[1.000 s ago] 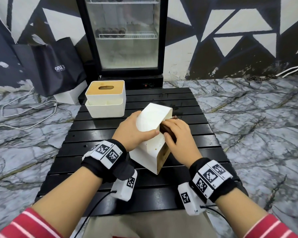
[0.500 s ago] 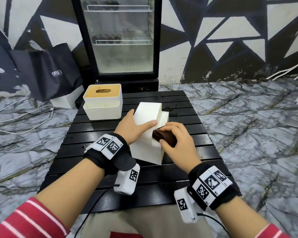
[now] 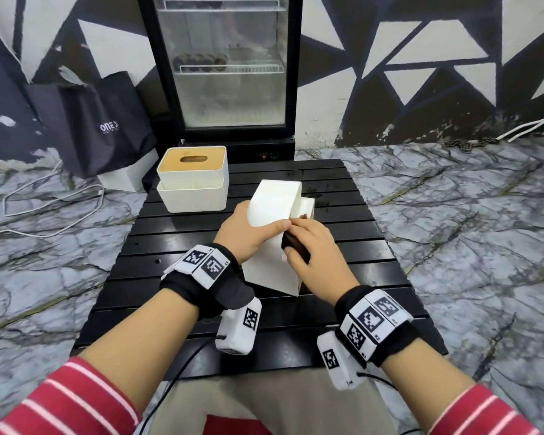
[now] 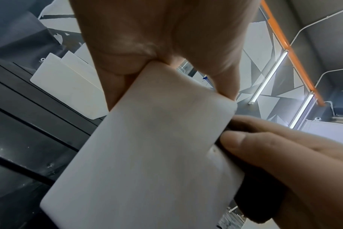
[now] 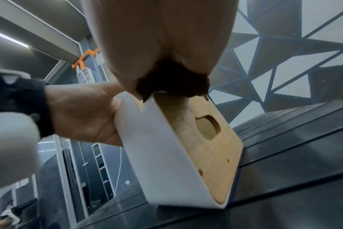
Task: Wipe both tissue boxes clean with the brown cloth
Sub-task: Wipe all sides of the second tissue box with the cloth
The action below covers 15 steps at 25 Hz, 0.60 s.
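A white tissue box (image 3: 272,246) with a wooden lid (image 5: 207,139) stands tipped on its edge in the middle of the black slatted table (image 3: 201,240). My left hand (image 3: 248,232) grips its upper left side, thumb across the near face. My right hand (image 3: 314,249) holds the brown cloth (image 3: 294,249) bunched against the box's right, lidded side; the same cloth (image 5: 172,80) shows dark under my palm in the right wrist view. The second white tissue box (image 3: 193,180), lid up, sits upright at the table's far left.
A glass-door fridge (image 3: 230,67) stands just behind the table. A black bag (image 3: 91,120) and a white box (image 3: 126,174) lie on the marble floor at the left, with white cables beside them. My knees are at the table's near edge.
My right hand has slid the cloth along the box's right side, down and then back up. The left hand keeps its hold while the box is tilted a little differently.
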{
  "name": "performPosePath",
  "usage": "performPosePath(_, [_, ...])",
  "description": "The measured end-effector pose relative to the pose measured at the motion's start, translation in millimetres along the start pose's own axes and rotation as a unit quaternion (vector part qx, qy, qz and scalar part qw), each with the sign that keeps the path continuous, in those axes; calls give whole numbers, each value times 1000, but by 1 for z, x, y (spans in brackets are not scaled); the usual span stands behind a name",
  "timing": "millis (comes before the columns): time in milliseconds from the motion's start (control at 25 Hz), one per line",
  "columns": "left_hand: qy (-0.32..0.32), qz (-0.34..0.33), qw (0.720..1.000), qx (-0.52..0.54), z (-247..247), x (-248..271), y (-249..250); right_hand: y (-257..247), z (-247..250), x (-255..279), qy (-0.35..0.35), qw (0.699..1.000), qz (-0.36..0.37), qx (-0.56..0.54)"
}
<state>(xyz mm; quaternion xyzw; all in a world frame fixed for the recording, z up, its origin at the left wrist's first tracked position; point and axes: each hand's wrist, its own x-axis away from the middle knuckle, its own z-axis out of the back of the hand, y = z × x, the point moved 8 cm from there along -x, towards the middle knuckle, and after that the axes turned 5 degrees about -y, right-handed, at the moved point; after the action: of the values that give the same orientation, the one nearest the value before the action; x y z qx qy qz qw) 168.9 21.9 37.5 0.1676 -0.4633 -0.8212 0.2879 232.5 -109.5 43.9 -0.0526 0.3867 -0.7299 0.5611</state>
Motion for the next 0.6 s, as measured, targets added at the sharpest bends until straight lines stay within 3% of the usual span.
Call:
performPosePath(200, [-2, 6, 1000, 3, -1, -6, -9, -2, -3, 14, -19, 998, 60, 25])
performPosePath(440, [10, 5, 1000, 20, -1, -7, -12, -2, -11, 5, 5, 999, 14, 38])
performPosePath(600, [2, -2, 1000, 21, -3, -7, -12, 1, -12, 17, -34, 997, 45, 53])
